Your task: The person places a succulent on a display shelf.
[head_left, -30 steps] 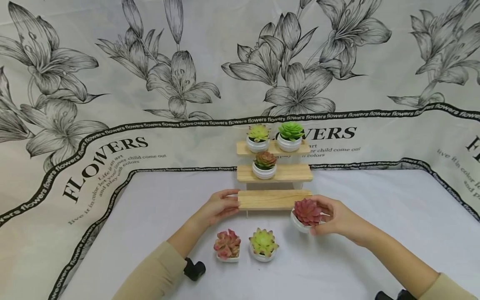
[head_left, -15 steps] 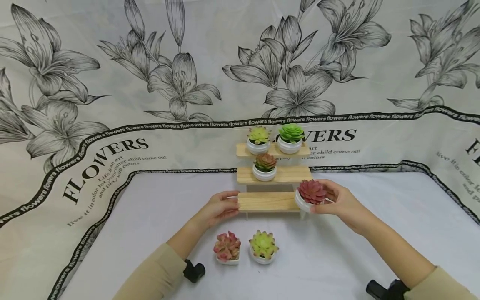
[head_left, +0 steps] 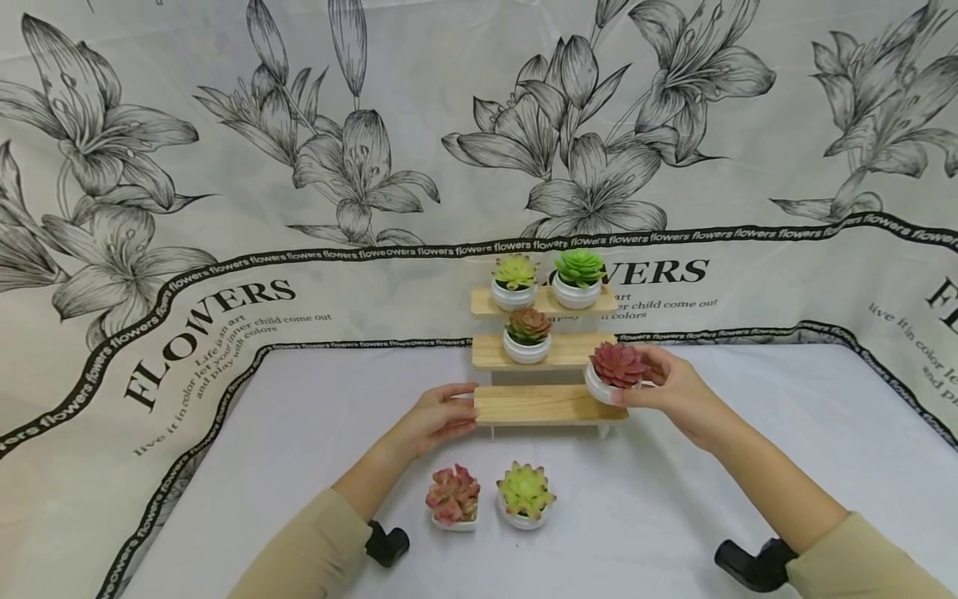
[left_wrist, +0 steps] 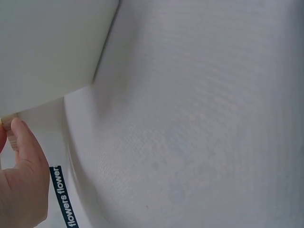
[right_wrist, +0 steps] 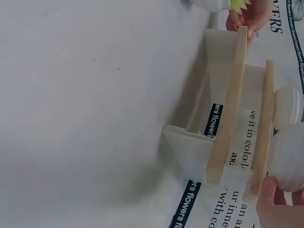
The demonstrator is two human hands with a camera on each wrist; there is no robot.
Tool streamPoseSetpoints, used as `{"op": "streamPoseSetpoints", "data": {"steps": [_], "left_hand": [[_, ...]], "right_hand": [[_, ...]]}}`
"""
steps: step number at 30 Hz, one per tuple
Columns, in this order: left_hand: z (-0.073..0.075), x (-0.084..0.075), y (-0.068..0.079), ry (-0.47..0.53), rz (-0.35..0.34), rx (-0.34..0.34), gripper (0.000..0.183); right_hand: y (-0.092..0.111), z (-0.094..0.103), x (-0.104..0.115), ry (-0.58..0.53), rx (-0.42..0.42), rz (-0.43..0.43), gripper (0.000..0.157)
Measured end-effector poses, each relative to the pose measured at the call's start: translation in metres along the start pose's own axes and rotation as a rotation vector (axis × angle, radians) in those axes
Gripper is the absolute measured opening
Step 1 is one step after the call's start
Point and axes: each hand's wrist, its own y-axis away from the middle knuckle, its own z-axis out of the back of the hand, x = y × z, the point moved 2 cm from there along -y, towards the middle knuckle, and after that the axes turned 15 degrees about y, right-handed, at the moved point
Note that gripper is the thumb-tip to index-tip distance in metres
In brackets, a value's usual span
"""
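My right hand (head_left: 669, 391) grips a white pot with a dark red succulent (head_left: 618, 366), held over the right end of the lowest board and overlapping the middle board. In the right wrist view, fingertips (right_wrist: 269, 187) press against the pot's (right_wrist: 287, 159) side. My left hand (head_left: 434, 420) pinches the left end of the lowest board of a three-tier wooden plant stand (head_left: 535, 405); the left wrist view has the fingers (left_wrist: 28, 147) at the board's end. The middle board bears a brownish-red succulent (head_left: 527, 333) at left. Two green succulents, one yellowish (head_left: 514, 281), one bright (head_left: 579, 277), occupy the top board.
On the white tablecloth (head_left: 629, 532), in front of the stand, are a pink-red succulent (head_left: 453, 497) in a white pot and a yellow-green succulent (head_left: 526, 493) in another. A flower-printed cloth (head_left: 404, 208) hangs behind the stand.
My right hand has lifted the dark red succulent up and away from me, from before the lowest board's right end to above it. My left hand stays at the board's left end.
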Motion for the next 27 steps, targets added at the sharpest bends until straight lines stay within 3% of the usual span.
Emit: {"op": "streamPoseSetpoints", "data": {"steps": [16,27], "left_hand": [[0.000,0.000,-0.001,0.006,-0.001,-0.004,0.050],[0.000,0.002,-0.001,0.011,0.003,-0.019,0.050]], "right_hand": [[-0.021,0.004,0.010,-0.002,-0.020,0.000,0.073],[-0.043,0.001,0.009,-0.020,-0.030,-0.068,0.080]]}}
